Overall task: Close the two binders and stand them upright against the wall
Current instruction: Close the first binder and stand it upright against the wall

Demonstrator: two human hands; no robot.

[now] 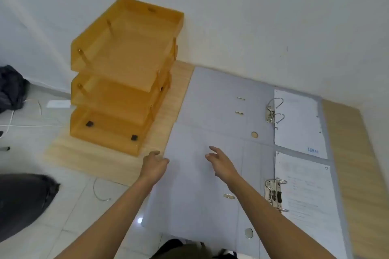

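Two grey lever-arch binders lie open and flat on a wooden desk. The far binder (214,99) is close to the white wall (252,17), the near binder (189,191) is in front of it. Each has a metal ring mechanism and white papers on its right half. My left hand (154,164) hovers at the near binder's far left corner, fingers apart, holding nothing. My right hand (221,162) reaches over the near binder's left cover, fingers spread and empty.
An orange three-tier letter tray (124,73) stands on the desk (101,157) left of the binders, against the wall. Beyond the desk's left edge is tiled floor with white cables (31,125) and dark fabric (12,88).
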